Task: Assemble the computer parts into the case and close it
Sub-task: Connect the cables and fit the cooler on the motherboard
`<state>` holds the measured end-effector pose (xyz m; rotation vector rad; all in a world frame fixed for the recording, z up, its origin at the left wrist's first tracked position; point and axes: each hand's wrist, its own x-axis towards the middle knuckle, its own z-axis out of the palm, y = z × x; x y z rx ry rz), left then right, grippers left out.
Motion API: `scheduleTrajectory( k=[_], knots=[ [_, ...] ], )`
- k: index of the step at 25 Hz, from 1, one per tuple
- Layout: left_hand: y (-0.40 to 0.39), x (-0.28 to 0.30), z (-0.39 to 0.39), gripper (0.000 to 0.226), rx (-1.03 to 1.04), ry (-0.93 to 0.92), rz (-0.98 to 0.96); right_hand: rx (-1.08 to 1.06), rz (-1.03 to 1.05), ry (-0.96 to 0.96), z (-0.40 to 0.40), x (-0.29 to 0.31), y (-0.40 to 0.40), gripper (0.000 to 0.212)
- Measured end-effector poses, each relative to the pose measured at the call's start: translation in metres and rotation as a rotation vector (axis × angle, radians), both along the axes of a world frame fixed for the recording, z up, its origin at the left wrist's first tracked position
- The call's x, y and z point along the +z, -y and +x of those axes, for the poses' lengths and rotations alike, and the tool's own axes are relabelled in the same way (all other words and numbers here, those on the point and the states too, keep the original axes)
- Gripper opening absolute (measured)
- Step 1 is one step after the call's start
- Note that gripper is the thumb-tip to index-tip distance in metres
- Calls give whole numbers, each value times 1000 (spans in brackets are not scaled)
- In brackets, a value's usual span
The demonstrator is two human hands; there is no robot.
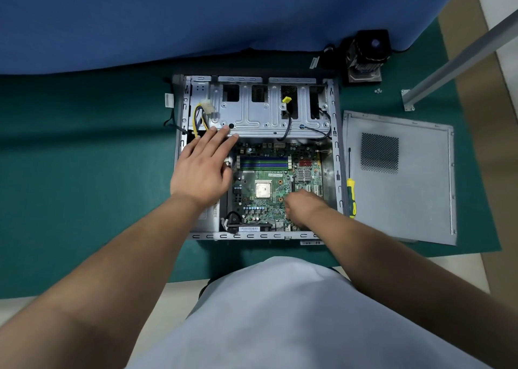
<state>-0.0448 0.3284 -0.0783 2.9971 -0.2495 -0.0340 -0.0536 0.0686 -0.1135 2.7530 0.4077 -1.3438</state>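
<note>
Two hands work inside the open case (335, 144) at centre. Left hand (203, 169), spread at nine o'clock, likely steadies it. Right hand (301, 207), curled over the motherboard (269, 183); grip unclear. Side panel (414, 197) waits at three o'clock.

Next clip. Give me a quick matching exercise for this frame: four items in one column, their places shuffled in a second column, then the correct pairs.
Items:
1. screwdriver
2. side panel
3. CPU cooler
4. left hand

Places:
A. flat on the green mat, right of the case
B. fingers straight, reaching the edge of the drive cage
C. at the far right corner of the case, near the blue cloth
D. between the case and the panel, yellow grip toward the person

Pairs: 1-D, 2-A, 3-C, 4-B
</note>
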Motion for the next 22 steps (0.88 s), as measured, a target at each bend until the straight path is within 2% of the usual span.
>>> scheduleTrajectory(
  k=[10,11,13,15,17,20,22],
  knots=[
    [0,1,0,67,-4,-3,-14,87,5,-17,0,9,-3,16],
    [0,1,-1,67,-4,-1,-13,86,32,-18,1,14,-4,11],
    [0,1,0,68,-6,0,-8,25,152,16,7,30,-3,14],
    [0,1,0,68,-6,-4,-5,-60,304,146,19,52,1,14],
    [-1,1,0,68,-2,-4,-1,-129,405,358,37,75,9,11],
    [-1,1,0,68,-4,-7,-2,-162,371,660,69,98,31,9],
    [-1,2,0,68,-5,-7,-1,-156,262,699,85,104,44,16]
  ],
)
